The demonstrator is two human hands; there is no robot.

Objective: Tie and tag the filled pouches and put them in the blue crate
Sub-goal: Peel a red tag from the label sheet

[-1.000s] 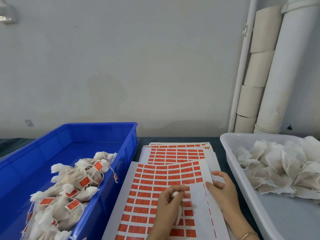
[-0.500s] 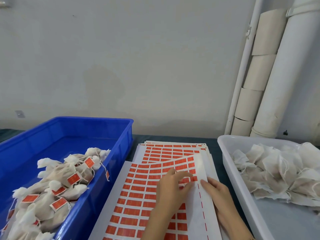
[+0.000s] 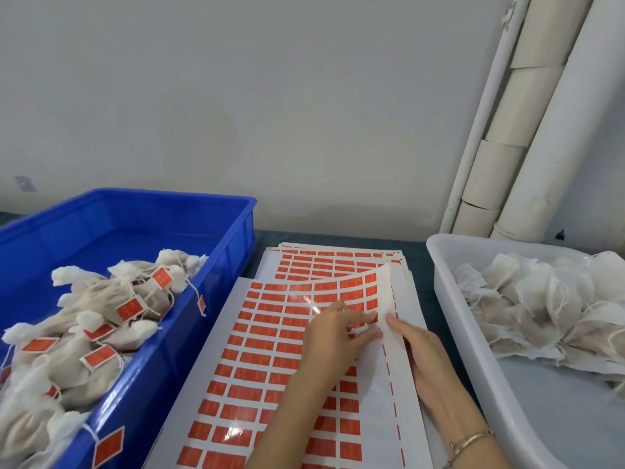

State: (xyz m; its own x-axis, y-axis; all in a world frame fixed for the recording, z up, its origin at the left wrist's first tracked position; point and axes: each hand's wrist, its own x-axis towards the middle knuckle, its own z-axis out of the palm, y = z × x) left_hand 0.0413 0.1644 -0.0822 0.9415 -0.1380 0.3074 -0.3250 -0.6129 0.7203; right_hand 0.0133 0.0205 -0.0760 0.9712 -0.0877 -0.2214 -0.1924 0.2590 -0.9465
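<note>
**Trainee:** Where are the filled pouches sitting at this stage?

**Instructor:** They are lying in two lots. The tagged pouches (image 3: 111,299), each tied at the neck and carrying an orange tag, are piling up at the near end of the blue crate (image 3: 236,204) on the left. The untied pouches (image 3: 541,306) are waiting in a heap in the white tray (image 3: 446,286) on the right, with no tags showing on them.

**Trainee:** What are the hands doing?

**Instructor:** Both are working on the label sheet (image 3: 382,384), which is lying between crate and tray on a stack of further sheets (image 3: 338,262). The right hand (image 3: 422,353) is pressing flat, fingers straight, on the bare backing strip (the columns there are already stripped). The left hand (image 3: 333,336) is resting forefinger and thumb on either side of one label (image 3: 363,328) at the edge of the remaining block. Its fingers are lying nearly straight, and whether they are actually nipping the label cannot be told. No pouch is showing in either hand.

**Trainee:** How far is the job getting on?

**Instructor:** By my reading, it is running partway. A good batch is sitting finished in the crate, but its far end is showing bare floor, and the tray heap is looking at least as large. Left to do: freeing this label, then tying, tagging and crating each remaining pouch.
</note>
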